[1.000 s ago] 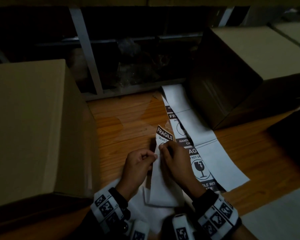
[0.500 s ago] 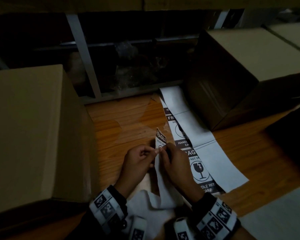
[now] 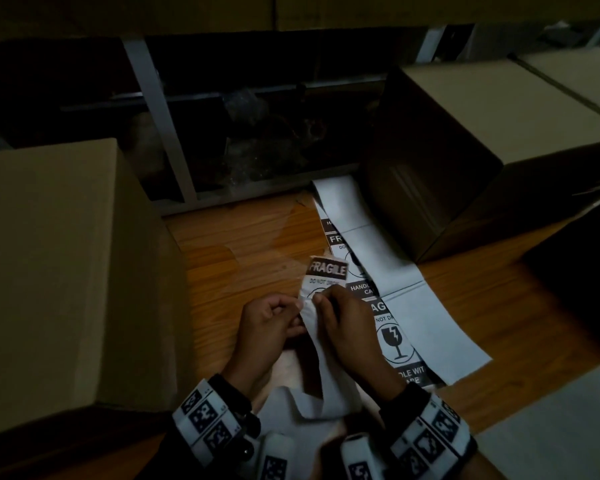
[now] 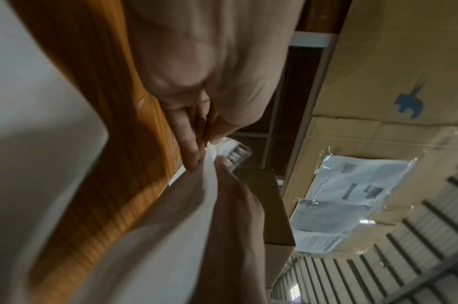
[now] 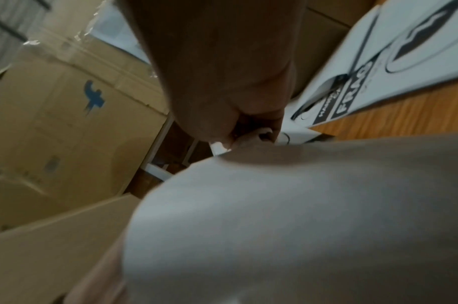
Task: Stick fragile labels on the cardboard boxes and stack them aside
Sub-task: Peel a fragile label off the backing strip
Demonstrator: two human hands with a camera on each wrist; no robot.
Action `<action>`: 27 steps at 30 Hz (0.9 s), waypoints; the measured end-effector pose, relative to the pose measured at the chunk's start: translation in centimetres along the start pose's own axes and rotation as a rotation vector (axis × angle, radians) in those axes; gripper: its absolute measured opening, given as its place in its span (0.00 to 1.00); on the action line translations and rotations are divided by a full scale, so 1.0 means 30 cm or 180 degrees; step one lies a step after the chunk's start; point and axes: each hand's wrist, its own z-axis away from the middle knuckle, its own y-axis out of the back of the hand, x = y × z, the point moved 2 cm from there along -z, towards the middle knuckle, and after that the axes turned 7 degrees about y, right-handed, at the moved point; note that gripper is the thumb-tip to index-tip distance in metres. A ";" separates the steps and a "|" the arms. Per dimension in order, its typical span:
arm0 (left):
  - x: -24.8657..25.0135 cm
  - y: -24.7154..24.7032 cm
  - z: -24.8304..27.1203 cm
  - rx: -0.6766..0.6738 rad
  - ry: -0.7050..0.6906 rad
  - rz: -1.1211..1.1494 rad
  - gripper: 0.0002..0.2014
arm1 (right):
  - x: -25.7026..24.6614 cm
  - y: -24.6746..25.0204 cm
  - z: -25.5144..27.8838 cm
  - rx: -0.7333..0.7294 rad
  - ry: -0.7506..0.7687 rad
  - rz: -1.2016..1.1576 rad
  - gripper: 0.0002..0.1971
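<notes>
Fingers of left hand (image 3: 269, 329) and right hand (image 3: 349, 327) pinch the fragile label (image 3: 326, 275) above the table (image 3: 243, 258).

Wooden tabletop (image 3: 257, 244) runs across the frame's centre, with a pale worn patch at mid-frame. Cardboard box (image 3: 59, 271) stands on it at left, another cardboard box (image 3: 465, 161) at upper right. White label strip (image 3: 395, 296) lies flat, running from centre toward lower right, touching the right box.
</notes>
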 end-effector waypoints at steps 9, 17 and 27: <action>0.010 0.000 0.006 -0.0002 -0.0072 -0.0167 0.07 | 0.015 0.004 0.021 0.0154 -0.0500 -0.1335 0.20; 0.005 -0.010 0.009 -0.0063 -0.0362 -0.0595 0.09 | -0.012 0.039 -0.029 -0.0101 -0.0006 -0.0347 0.13; 0.001 -0.009 0.004 -0.0110 -0.0399 -0.0589 0.09 | -0.022 -0.004 -0.019 -0.0086 0.0306 0.0056 0.10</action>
